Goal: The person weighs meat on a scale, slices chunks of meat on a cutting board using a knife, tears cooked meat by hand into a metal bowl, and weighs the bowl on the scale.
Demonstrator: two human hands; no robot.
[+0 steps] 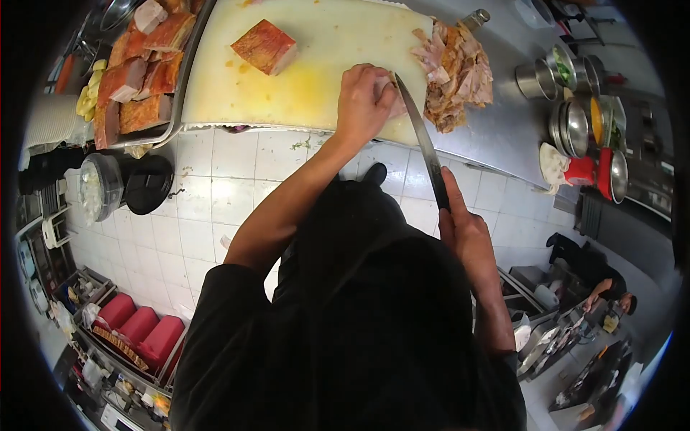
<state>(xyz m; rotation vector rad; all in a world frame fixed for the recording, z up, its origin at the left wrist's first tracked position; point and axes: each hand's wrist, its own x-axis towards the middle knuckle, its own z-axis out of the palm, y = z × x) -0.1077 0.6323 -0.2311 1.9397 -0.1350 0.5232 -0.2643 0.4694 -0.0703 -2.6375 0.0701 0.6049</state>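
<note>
My left hand (pixel 363 102) is closed over a piece of meat (pixel 397 105) at the near right part of the white cutting board (pixel 323 36). Its fingers curl and cover most of that piece. In my right hand (pixel 466 233) is the handle of a long knife (pixel 422 134), its blade pointing away from me. The blade's tip end lies right beside the meat under my left hand. Right of the blade is a heap of sliced meat (pixel 460 75), partly on the board's edge. Farther back left on the board sits a browned block of roast pork (pixel 264 47).
A metal tray (pixel 176 129) of roast pork chunks stands at the left. Metal bowls (pixel 571 129) and a red container (pixel 579 171) line the right side of the steel counter (pixel 496 133). Behind me, a person (pixel 593 276) works at the right; red bins (pixel 136 327) stand left.
</note>
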